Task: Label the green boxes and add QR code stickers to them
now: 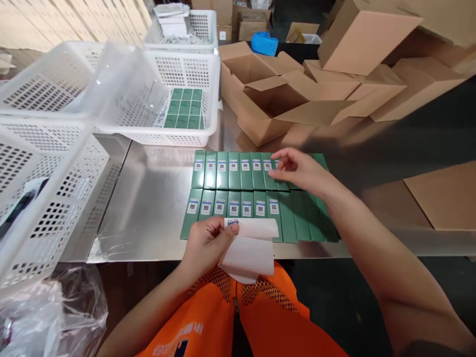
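Shiny steel tabletop (156, 208) carried two rows of flat green cardboard boxes (238, 191). Left hand (206, 243) pinched a curled white label backing sheet (251, 248) at the near edge; right hand (299, 171), fingers loosely bent and holding nothing, pressed the far row.

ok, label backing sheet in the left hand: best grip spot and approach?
Grip the backing sheet at its folded top-left edge, coming from the left as the left hand does now. The sheet is limp and droops off the table edge; the remaining label sits near that fold, so pinch beside it.
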`<action>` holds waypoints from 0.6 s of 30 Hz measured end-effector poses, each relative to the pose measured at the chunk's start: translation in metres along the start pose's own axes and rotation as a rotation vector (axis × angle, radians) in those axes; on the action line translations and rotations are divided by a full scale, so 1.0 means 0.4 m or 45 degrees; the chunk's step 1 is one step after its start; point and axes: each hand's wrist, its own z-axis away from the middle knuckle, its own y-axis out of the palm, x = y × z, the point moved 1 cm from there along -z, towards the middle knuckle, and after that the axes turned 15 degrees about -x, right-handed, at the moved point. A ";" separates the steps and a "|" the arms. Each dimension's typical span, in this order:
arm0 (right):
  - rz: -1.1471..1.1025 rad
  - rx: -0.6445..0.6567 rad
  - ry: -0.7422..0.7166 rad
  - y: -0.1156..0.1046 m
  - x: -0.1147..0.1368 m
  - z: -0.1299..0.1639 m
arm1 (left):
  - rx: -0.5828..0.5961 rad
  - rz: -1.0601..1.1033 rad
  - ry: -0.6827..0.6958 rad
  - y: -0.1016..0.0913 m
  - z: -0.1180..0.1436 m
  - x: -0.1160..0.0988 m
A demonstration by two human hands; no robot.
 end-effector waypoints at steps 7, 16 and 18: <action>-0.083 0.364 -0.500 0.076 0.125 0.216 | 0.361 0.287 -0.130 0.003 -0.020 0.014; -0.047 0.095 -1.263 0.086 0.095 0.279 | 0.291 0.197 -0.195 0.000 -0.013 -0.020; -0.181 0.127 -1.195 0.051 0.099 0.284 | 0.266 0.121 -0.149 -0.004 -0.012 -0.017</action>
